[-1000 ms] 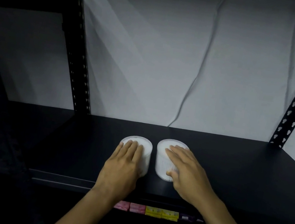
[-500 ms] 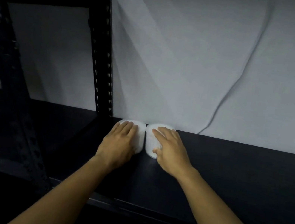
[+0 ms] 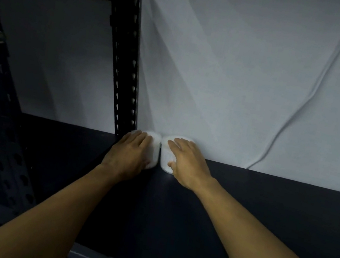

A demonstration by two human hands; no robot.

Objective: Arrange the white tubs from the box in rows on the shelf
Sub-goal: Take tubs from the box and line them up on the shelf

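Two white tubs stand upright on the black shelf [image 3: 263, 213], axes vertical, rims up, at its back edge against the pale backdrop [image 3: 231, 71]. The left tub [image 3: 154, 149] and the right tub [image 3: 165, 157] sit side by side, touching or nearly so; a thin dark seam shows between them. The right tub's wall shows fine vertical ribbing.

The perforated black upright [image 3: 126, 75] of the rack rises just left of the left tub, closing off that side. A white cable [image 3: 300, 106] hangs down the backdrop well to the right and meets the shelf's back edge. A second dark upright [image 3: 11, 157] stands nearer the viewer at far left.

Each tub lies under its grip. The left hand [image 3: 130, 156] covers the left tub from above, fingers over the top, thumb low on its front, grasping it. The right hand [image 3: 188, 164] lies over the right tub likewise, fingers across the rim, thumb pressed to the ribbed wall, grasping it.
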